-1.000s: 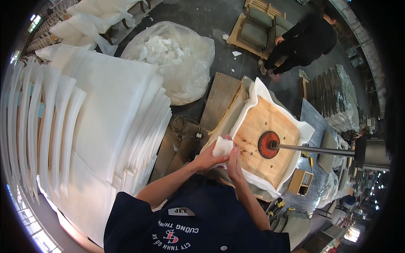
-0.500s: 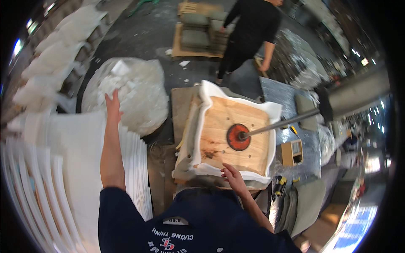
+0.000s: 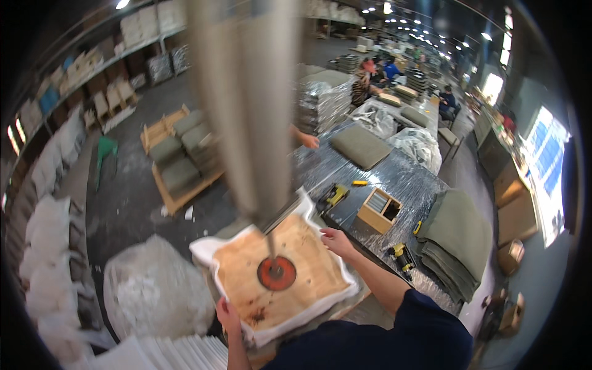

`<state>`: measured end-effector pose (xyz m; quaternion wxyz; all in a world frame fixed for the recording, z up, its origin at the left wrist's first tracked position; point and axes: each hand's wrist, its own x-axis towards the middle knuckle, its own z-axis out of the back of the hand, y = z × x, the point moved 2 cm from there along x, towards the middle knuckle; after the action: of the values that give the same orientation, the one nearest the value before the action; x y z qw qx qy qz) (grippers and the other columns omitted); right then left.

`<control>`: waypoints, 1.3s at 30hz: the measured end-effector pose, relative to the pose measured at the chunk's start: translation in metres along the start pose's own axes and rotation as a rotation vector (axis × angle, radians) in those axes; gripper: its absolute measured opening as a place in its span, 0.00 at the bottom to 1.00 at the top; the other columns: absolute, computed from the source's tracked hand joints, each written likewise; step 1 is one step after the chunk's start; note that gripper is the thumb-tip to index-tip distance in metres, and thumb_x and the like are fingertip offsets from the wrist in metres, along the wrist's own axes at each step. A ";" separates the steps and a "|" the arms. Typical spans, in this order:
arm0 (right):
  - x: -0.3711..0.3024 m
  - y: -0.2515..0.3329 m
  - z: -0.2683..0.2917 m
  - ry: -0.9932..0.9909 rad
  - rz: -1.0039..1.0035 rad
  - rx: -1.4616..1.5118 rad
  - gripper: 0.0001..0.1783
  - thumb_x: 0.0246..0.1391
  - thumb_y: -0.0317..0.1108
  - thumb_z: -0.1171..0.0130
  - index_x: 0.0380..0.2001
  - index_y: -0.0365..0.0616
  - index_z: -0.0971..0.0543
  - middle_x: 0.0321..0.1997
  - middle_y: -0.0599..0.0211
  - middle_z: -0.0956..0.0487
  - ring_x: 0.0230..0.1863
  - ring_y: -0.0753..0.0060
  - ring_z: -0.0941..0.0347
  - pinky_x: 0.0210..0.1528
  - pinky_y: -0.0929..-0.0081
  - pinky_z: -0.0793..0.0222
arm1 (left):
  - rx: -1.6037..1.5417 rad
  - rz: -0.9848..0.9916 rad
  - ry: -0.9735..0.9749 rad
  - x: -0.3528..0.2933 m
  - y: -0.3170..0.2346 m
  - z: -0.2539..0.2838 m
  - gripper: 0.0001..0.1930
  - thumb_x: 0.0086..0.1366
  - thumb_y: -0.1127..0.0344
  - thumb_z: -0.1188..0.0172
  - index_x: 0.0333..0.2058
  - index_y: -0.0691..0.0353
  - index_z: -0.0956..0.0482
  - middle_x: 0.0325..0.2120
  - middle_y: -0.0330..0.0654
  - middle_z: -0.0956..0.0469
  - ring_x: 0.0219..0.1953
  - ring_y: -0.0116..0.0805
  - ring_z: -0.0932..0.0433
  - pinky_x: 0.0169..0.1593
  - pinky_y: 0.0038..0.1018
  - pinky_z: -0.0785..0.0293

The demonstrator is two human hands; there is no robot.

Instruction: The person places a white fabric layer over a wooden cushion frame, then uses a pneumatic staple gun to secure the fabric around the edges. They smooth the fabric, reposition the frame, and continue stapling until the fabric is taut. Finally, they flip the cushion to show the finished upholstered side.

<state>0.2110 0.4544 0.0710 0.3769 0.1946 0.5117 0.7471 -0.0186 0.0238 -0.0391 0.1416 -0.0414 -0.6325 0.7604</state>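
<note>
Left grip, back from the bag, and right grip flank my squarish panel, corner pointing away; closure I can't tell.

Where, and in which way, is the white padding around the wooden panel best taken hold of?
Probably by the rim of the white padding, pinched from outside, one hand each side. Its raised edge stands around the wooden panel, leaving a free grip, while the red disc covers the panel's middle. The left hand and right hand are near opposite sides.
</note>
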 end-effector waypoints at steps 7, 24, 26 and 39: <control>0.169 0.021 -0.007 -0.171 0.018 0.025 0.37 0.49 0.41 0.33 0.62 0.39 0.27 0.53 0.47 0.20 0.53 0.52 0.21 0.57 0.63 0.27 | 0.740 -0.291 0.052 -0.005 -0.014 -0.027 0.15 0.60 0.71 0.39 0.46 0.65 0.22 0.32 0.41 0.25 0.33 0.33 0.27 0.37 0.33 0.29; 0.243 0.045 -0.054 0.400 0.032 -0.579 0.19 0.52 0.36 0.37 0.48 0.46 0.19 0.46 0.52 0.16 0.53 0.49 0.20 0.53 0.52 0.24 | 0.599 0.481 0.005 -0.026 -0.082 -0.087 0.13 0.72 0.65 0.52 0.41 0.70 0.23 0.28 0.52 0.24 0.20 0.45 0.28 0.24 0.40 0.29; 0.242 0.041 -0.063 0.430 0.087 -0.659 0.17 0.53 0.34 0.38 0.47 0.45 0.19 0.44 0.54 0.15 0.52 0.51 0.19 0.51 0.52 0.25 | 0.532 0.517 -0.017 -0.021 -0.112 -0.099 0.13 0.72 0.66 0.52 0.42 0.70 0.23 0.28 0.52 0.24 0.19 0.44 0.28 0.24 0.39 0.30; 0.248 0.013 -0.088 0.468 0.173 -0.756 0.14 0.53 0.36 0.41 0.40 0.43 0.15 0.41 0.57 0.14 0.45 0.54 0.17 0.49 0.55 0.30 | 0.848 0.180 -0.031 -0.017 -0.066 -0.077 0.14 0.69 0.67 0.47 0.44 0.74 0.23 0.35 0.56 0.21 0.36 0.49 0.23 0.42 0.40 0.25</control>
<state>-0.0119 0.5870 0.0237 0.2317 -0.0889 0.2560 0.9343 0.0269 0.1026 0.0082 0.0694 -0.0232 -0.2598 0.9629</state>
